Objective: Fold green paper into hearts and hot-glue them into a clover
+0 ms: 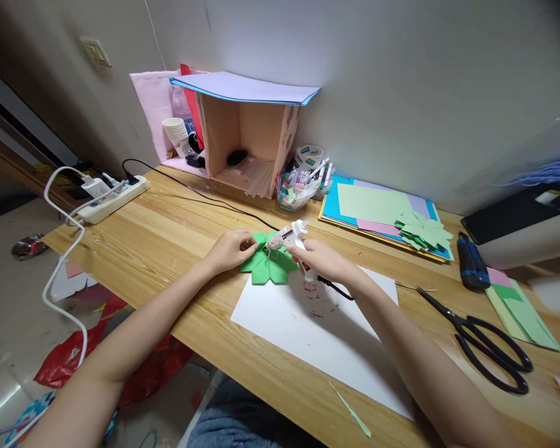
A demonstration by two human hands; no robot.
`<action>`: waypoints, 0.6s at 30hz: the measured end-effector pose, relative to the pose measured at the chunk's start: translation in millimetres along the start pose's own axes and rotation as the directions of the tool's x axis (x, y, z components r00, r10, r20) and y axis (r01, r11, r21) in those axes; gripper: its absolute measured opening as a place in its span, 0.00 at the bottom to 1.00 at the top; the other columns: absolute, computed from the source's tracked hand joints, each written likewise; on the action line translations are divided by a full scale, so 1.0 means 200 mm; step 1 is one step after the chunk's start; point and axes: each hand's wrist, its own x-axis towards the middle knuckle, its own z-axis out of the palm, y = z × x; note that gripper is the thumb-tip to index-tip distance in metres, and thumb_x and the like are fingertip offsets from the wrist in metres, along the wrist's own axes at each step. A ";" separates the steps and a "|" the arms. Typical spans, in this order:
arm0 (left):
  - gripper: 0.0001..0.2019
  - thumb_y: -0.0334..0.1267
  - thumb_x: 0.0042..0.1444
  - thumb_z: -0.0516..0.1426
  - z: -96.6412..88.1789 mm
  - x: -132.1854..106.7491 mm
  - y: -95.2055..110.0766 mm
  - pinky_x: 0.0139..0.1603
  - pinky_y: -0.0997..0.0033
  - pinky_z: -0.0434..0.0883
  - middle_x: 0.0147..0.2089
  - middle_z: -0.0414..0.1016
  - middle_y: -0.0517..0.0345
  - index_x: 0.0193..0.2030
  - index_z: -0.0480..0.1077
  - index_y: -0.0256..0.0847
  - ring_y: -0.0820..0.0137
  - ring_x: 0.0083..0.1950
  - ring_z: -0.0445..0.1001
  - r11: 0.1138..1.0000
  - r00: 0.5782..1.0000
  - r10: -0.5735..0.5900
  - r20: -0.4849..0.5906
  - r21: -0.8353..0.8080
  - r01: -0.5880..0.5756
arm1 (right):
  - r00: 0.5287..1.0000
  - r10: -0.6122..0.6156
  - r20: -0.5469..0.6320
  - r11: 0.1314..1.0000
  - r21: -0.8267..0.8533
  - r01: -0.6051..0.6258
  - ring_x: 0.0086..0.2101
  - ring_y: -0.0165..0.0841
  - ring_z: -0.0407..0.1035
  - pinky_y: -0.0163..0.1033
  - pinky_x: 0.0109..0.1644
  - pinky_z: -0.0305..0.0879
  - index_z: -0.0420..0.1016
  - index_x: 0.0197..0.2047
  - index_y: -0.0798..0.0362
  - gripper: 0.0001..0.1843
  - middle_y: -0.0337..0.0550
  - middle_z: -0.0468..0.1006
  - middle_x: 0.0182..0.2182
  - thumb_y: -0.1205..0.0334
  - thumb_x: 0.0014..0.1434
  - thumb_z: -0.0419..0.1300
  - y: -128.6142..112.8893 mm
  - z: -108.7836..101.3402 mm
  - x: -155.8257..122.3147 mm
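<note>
My right hand [324, 261] is closed round a white hot-glue gun [290, 235], its nozzle pointing left and down at a folded green paper shape [268, 267]. My left hand [231, 249] pinches the left edge of that green shape, pressing it onto the wooden table [168, 236]. The shape lies at the far corner of a white paper sheet [317, 336]. The gun's black cord [205, 196] runs back across the table to a white power strip [114, 196].
Black scissors [485, 342] lie to the right, with a dark utility knife [471, 264] behind them. A stack of coloured paper [378, 211] carries light-green folded pieces [424, 231]. A cardboard box [242, 143], a bowl of scraps [294, 193] and tape stand at the wall.
</note>
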 end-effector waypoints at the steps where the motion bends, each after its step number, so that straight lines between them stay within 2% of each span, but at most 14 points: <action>1: 0.11 0.39 0.55 0.52 0.00 0.00 0.00 0.31 0.75 0.62 0.28 0.70 0.57 0.26 0.69 0.37 0.74 0.29 0.66 1.000 1.000 0.003 0.002 0.004 -0.003 | 1.000 -0.001 0.003 1.000 -0.005 0.001 0.23 0.30 0.62 0.34 0.26 0.52 0.62 0.21 0.55 0.21 0.40 0.69 0.20 0.47 0.56 0.47 0.00 0.00 0.00; 8: 0.11 0.39 0.55 0.52 0.00 0.00 -0.01 0.31 0.75 0.62 0.28 0.70 0.57 0.26 0.69 0.37 0.74 0.29 0.66 1.000 1.000 0.016 0.008 0.013 -0.016 | 1.000 0.001 0.014 0.999 -0.037 -0.001 0.23 0.29 0.61 0.34 0.26 0.52 0.62 0.21 0.54 0.21 0.40 0.69 0.20 0.48 0.56 0.47 -0.01 -0.02 -0.02; 18: 0.11 0.40 0.55 0.52 0.00 0.00 -0.01 0.31 0.74 0.63 0.28 0.69 0.57 0.27 0.70 0.37 0.74 0.29 0.67 1.000 1.000 0.007 0.007 -0.016 -0.007 | 1.000 0.010 0.004 1.000 0.000 -0.010 0.22 0.29 0.61 0.34 0.27 0.53 0.61 0.19 0.54 0.20 0.40 0.68 0.19 0.49 0.55 0.48 -0.02 -0.01 -0.01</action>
